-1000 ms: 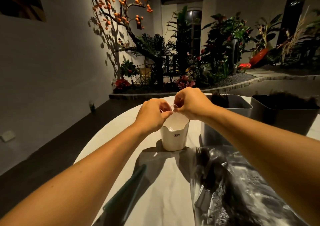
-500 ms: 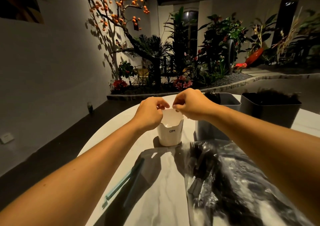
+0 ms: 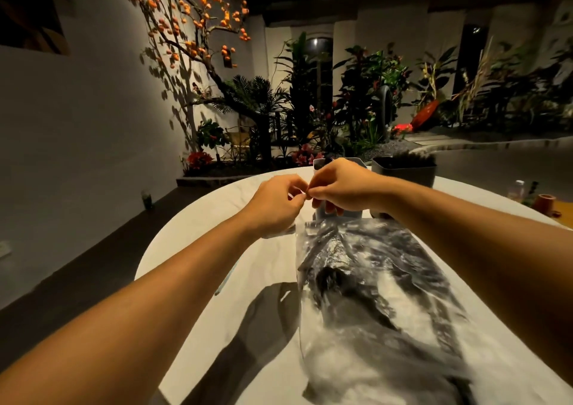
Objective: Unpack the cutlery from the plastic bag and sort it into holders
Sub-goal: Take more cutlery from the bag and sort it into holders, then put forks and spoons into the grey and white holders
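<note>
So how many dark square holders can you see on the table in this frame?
2: one dark holder sits right behind the right hand, mostly covered; the other holder stands further right. More may be hidden behind the hands.

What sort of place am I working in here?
Probably an indoor garden lounge or café at night: a round white table faces a planted bed of tropical plants, with a decorative tree bearing orange fruit against the wall. Dark holders sit on the table.
</note>
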A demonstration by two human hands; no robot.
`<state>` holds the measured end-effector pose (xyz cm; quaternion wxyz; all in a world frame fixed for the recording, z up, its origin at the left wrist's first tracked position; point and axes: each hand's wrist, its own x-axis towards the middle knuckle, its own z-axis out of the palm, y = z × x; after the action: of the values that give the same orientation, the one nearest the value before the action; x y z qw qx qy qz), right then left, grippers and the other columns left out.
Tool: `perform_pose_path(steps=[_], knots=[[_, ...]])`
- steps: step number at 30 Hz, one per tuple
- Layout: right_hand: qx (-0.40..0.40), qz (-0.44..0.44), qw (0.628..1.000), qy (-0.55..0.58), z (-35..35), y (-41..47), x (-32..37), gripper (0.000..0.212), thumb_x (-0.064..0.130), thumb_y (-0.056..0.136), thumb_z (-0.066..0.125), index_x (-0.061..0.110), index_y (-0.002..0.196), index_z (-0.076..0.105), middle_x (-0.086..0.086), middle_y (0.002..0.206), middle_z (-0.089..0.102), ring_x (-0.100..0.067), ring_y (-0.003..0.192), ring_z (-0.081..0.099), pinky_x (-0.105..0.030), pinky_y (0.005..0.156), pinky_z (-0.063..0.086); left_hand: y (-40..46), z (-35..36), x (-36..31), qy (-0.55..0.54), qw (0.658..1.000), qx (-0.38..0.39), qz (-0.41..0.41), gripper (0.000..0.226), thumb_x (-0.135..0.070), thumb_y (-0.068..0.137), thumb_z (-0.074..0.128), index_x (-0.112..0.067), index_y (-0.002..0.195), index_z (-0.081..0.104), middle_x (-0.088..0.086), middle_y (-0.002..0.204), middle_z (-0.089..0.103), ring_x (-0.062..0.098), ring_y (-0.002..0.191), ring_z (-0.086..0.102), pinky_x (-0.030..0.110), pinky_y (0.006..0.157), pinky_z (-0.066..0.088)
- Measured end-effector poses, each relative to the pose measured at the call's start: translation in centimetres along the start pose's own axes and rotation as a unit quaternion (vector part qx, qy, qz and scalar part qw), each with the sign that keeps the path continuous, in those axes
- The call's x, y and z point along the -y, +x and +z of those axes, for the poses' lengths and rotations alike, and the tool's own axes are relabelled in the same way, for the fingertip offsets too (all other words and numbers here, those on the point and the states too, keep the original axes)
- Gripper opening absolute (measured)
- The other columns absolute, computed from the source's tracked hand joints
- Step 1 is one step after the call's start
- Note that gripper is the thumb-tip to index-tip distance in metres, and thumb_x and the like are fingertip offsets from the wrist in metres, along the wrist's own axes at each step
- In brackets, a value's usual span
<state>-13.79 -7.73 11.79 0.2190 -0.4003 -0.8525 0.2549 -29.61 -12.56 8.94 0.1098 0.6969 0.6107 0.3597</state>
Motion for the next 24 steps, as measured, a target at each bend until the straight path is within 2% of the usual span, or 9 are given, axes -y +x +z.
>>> perform_pose_path(steps=[3, 6, 9, 11, 13, 16, 19, 22, 24], knots=[[0.007, 0.003, 1.0, 0.001, -0.2, -3.1, 0.2, 0.016, 0.018, 0.099, 0.058, 0.011, 0.095, 0.071, -0.005, 0.082, 0.073, -0.01, 0.061, 0.066, -0.018, 0.05, 0.048, -2.6, 0.9, -1.4, -0.015, 0.999, 0.037, 0.009, 0.012, -0.016, 0.102, 0.054, -0.02, 0.107, 0.064, 0.004, 0.104, 0.069, 0.021, 0.096, 0.066, 0.037, 0.086, 0.057], [0.017, 0.02, 1.0, -0.005, 0.0, -6.2, -0.1, 0.019, 0.017, 0.101, 0.054, 0.008, 0.095, 0.07, -0.008, 0.082, 0.073, -0.014, 0.062, 0.068, -0.02, 0.052, 0.05, -5.2, 2.5, -2.3, -0.008, 0.993, 0.122, 0.005, 0.014, -0.014, 0.099, 0.058, -0.012, 0.109, 0.068, 0.006, 0.105, 0.072, 0.022, 0.098, 0.068, 0.046, 0.094, 0.055], [0.034, 0.044, 0.998, 0.035, 0.4, -9.1, -0.9, 0.025, 0.014, 0.101, 0.05, 0.0, 0.091, 0.068, -0.015, 0.079, 0.071, -0.019, 0.057, 0.067, -0.026, 0.053, 0.053, -7.8, 3.9, -3.0, -0.031, 0.975, 0.221, 0.002, 0.026, -0.026, 0.09, 0.073, -0.013, 0.113, 0.071, 0.001, 0.111, 0.072, 0.016, 0.103, 0.067, 0.037, 0.096, 0.055], [0.043, 0.055, 0.995, 0.076, 0.4, -11.0, -1.4, 0.027, 0.012, 0.098, 0.047, -0.004, 0.086, 0.066, -0.018, 0.074, 0.067, -0.023, 0.056, 0.065, -0.029, 0.052, 0.053, -9.4, 4.8, -3.5, -0.035, 0.96, 0.278, 0.006, 0.046, -0.04, 0.082, 0.08, -0.021, 0.121, 0.067, -0.004, 0.118, 0.067, 0.009, 0.107, 0.063, 0.028, 0.094, 0.053], [0.055, 0.077, 0.99, 0.107, 0.4, -12.7, -1.7, 0.028, 0.011, 0.095, 0.045, -0.006, 0.086, 0.065, -0.019, 0.073, 0.066, -0.025, 0.058, 0.064, -0.031, 0.053, 0.053, -10.3, 5.7, -3.7, 0.026, 0.955, 0.295, 0.019, 0.058, -0.047, 0.074, 0.085, -0.028, 0.123, 0.062, -0.008, 0.12, 0.062, 0.005, 0.108, 0.058, 0.019, 0.087, 0.049], [0.144, 0.13, 0.971, 0.137, 0.6, -14.7, -1.8, 0.032, 0.015, 0.095, 0.042, -0.007, 0.092, 0.065, -0.02, 0.079, 0.07, -0.027, 0.064, 0.067, -0.031, 0.059, 0.055, -10.9, 7.3, -3.5, 0.128, 0.962, 0.239, 0.044, 0.044, -0.041, 0.078, 0.083, -0.023, 0.115, 0.067, -0.006, 0.11, 0.064, 0.012, 0.099, 0.061, 0.025, 0.081, 0.054], [0.274, 0.168, 0.937, 0.138, 1.5, -15.9, -2.1, 0.04, 0.014, 0.099, 0.034, -0.008, 0.103, 0.067, -0.023, 0.101, 0.072, -0.028, 0.086, 0.072, -0.034, 0.08, 0.058, -10.9, 8.5, -3.8, 0.094, 0.988, 0.11, 0.043, 0.013, -0.024, 0.092, 0.071, -0.013, 0.098, 0.071, 0.003, 0.096, 0.069, 0.019, 0.089, 0.065, 0.044, 0.082, 0.059], [0.227, 0.171, 0.958, 0.048, 2.9, -15.6, -3.4, 0.033, 0.003, 0.1, 0.04, 0.0, 0.116, 0.069, -0.017, 0.12, 0.069, -0.028, 0.108, 0.068, -0.035, 0.098, 0.053, -10.4, 8.3, -4.7, 0.086, 0.993, -0.061, 0.056, 0.007, -0.021, 0.097, 0.062, -0.015, 0.093, 0.063, 0.003, 0.093, 0.063, 0.021, 0.083, 0.059, 0.043, 0.074, 0.057], [0.148, 0.135, 0.97, -0.137, 2.9, -15.6, -4.3, 0.035, 0.001, 0.099, 0.045, 0.009, 0.125, 0.067, -0.012, 0.128, 0.064, -0.027, 0.115, 0.061, -0.032, 0.099, 0.049, -10.0, 7.8, -5.0, 0.103, 0.98, -0.156, 0.071, 0.007, -0.021, 0.098, 0.058, -0.017, 0.092, 0.058, 0.002, 0.095, 0.061, 0.019, 0.082, 0.054, 0.037, 0.069, 0.051]])
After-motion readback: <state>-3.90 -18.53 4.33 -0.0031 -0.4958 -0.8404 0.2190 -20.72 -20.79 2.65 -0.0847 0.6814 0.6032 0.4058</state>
